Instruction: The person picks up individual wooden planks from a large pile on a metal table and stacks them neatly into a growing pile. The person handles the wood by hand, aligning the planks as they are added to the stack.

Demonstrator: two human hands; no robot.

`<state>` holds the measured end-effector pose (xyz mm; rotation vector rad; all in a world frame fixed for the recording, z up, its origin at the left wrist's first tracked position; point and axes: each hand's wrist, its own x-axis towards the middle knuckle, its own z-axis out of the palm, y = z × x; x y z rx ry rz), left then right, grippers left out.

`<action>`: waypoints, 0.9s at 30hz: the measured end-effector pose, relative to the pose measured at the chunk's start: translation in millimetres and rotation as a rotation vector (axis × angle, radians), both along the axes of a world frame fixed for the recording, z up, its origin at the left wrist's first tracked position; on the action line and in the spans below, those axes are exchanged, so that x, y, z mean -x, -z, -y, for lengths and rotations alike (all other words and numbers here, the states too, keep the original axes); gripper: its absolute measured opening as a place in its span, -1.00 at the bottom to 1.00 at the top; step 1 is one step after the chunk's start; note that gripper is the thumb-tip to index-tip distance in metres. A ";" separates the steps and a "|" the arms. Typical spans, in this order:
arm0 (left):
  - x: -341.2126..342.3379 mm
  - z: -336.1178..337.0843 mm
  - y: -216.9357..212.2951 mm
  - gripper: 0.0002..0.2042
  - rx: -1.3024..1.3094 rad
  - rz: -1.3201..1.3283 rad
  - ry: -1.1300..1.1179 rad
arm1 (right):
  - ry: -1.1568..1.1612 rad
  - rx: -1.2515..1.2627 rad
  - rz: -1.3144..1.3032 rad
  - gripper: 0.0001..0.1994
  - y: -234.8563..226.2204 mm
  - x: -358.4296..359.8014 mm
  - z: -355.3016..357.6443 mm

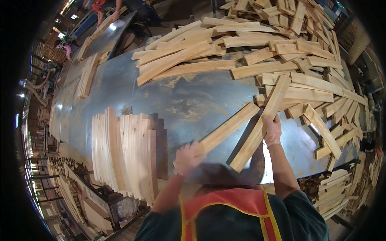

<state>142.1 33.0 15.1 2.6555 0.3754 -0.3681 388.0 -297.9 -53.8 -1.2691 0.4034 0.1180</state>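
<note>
Over the near part of the metal table (155,102), 2 pale planks slant away from the person. The right hand (273,130) grips the right plank (257,128) by its right edge, near the middle; that plank's far end overlaps the loose pile of planks (249,42), which covers the table's far and right sides. The left hand (189,158), blurred, lies over the lower end of the left plank (229,127), close to the table's near edge; I cannot tell how tightly its fingers close. The 2 planks are apart, with bare table between them. At the table's near left stands a neat stack of planks (132,148), packed side by side. Toward the table's far left lies a small bundle of planks (87,76), and beyond it shows a co-worker's hand (116,16).
</note>
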 end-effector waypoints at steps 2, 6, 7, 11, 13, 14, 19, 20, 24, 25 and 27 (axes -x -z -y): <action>29.3 7.4 -4.1 -0.16 0.322 -0.058 -0.214 | -0.121 0.025 -0.022 -0.31 -8.4 23.2 -26.3; 76.3 27.5 -0.7 -0.40 0.888 -0.135 -0.694 | -0.288 0.129 -0.113 -0.40 -13.2 113.5 -111.9; 85.7 26.6 -0.2 -0.41 1.000 -0.146 -0.789 | -0.432 0.207 -0.164 -0.38 -12.3 136.5 -133.2; 136.6 4.8 -8.0 -0.37 0.186 -0.229 -0.495 | -0.905 0.220 -0.029 -0.20 -10.7 221.8 -213.9; 166.9 -17.8 -13.4 -0.37 -0.044 -0.042 -0.444 | -1.065 0.469 -0.014 -0.16 -13.6 248.5 -253.2; 184.2 -25.8 -15.5 -0.39 -0.189 0.024 -0.418 | -1.119 0.438 0.024 -0.09 -16.6 261.5 -276.7; 251.1 -69.0 -6.6 -0.28 -0.466 0.065 -0.237 | -1.447 0.501 0.191 -0.36 -29.9 296.9 -347.8; 258.9 -75.8 -3.4 -0.36 -0.469 0.106 -0.217 | -1.456 0.484 0.178 -0.40 -27.0 291.3 -348.0; 264.6 -81.1 11.3 -0.44 -0.419 0.183 -0.271 | -1.352 0.465 0.325 -0.53 -5.8 209.9 -289.1; 264.2 -80.9 12.5 -0.43 -0.452 0.206 -0.253 | -1.307 0.615 0.351 -0.50 -3.9 174.6 -266.5; 260.6 -80.4 12.7 -0.39 -0.463 0.176 -0.264 | -1.097 0.913 0.618 -0.47 -14.9 90.7 -223.5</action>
